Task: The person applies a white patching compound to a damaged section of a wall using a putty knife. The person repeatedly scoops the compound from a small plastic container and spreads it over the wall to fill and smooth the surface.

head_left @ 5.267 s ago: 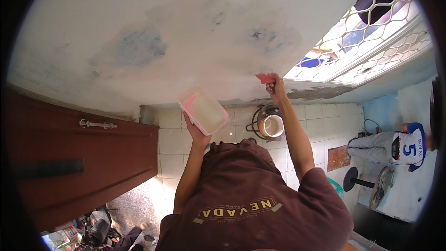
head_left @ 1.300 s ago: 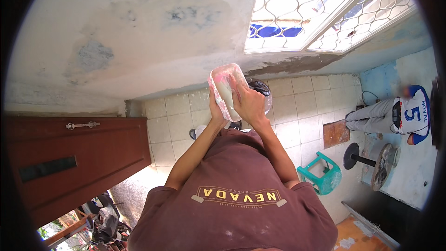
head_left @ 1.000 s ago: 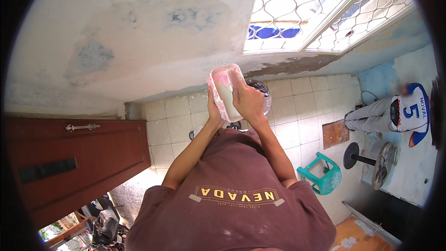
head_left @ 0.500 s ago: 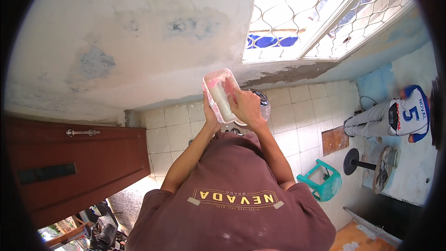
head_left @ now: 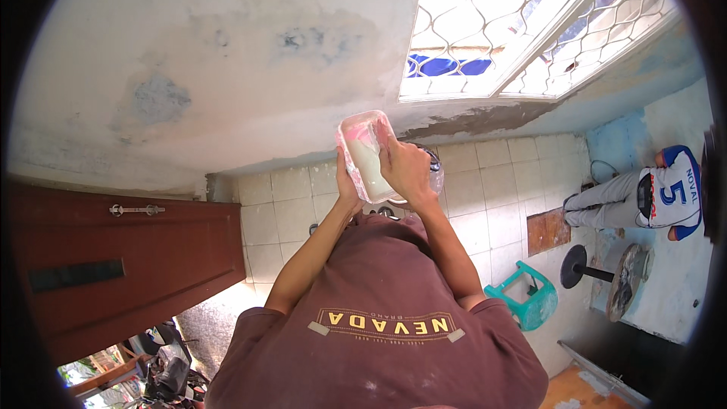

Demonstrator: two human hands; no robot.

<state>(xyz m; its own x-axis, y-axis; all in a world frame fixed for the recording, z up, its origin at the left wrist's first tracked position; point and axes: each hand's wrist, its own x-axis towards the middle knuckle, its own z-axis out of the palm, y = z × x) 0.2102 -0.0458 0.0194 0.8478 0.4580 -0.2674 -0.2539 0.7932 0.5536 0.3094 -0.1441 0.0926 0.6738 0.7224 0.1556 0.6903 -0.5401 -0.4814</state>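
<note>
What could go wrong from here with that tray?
Tipping: the left hand supports the tray by its left side while the right hand works at the right edge, so uneven pressure might tilt it.
Spill: pale paste could then drop onto the tiled floor below.
Trip: the teal stool to the person's right could catch a step back.

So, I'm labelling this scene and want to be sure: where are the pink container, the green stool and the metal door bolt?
Pink container [head_left: 367, 123]: head view, inner wall at its far end.
Green stool [head_left: 541, 305]: head view, seat.
Metal door bolt [head_left: 137, 210]: head view, middle of its bar.
</note>
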